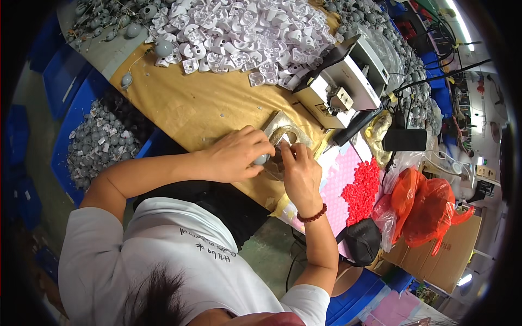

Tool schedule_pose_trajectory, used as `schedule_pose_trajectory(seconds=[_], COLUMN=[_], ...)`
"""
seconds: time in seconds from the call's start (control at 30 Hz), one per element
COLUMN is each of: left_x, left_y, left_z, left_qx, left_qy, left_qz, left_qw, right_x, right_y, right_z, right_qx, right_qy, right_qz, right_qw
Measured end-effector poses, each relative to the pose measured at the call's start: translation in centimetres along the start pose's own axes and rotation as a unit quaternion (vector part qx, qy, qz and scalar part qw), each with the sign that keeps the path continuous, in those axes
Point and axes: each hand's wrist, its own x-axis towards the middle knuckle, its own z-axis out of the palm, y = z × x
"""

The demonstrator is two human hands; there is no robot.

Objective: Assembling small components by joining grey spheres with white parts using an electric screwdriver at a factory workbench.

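Note:
My left hand (pixel 243 154) is closed round a small grey ball-shaped part (pixel 261 159), its fingers bent toward my other hand. Just to its right, my right hand (pixel 300 171), with a dark red bead bracelet (pixel 312 213) at the wrist, pinches close to the same spot. What sits in its fingertips is too small and too covered to name. Both hands meet at the near side of a square metal fixture (pixel 280 120) with a round hollow, which rests on the tan-covered table (pixel 185 103).
White plastic housings (pixel 239 38) are heaped at the far side. A box-like machine (pixel 348 81) stands to the right, near a black phone (pixel 405 139). Small red parts (pixel 361 190) lie on a pink sheet. Grey balls fill a blue bin (pixel 65 157) at left. Red bags (pixel 424 201) sit at right.

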Motion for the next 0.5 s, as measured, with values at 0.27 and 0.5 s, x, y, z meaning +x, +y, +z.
schedule_pose_trajectory(seconds=[0.27,0.5], left_x=[1.5,2.1], left_y=[-0.1,0.0], left_z=[1.5,3.0], left_qx=[0.235,0.26], left_qy=[0.085,0.104], left_qz=[0.029,0.059], left_qw=[0.968,0.958], right_x=[0.0,-0.8], right_y=[-0.1,0.0], right_z=[-0.1,0.6], right_qx=[-0.022,0.014], right_qy=[0.012,0.007], right_qz=[-0.013,-0.004], right_qw=[1.0,1.0])
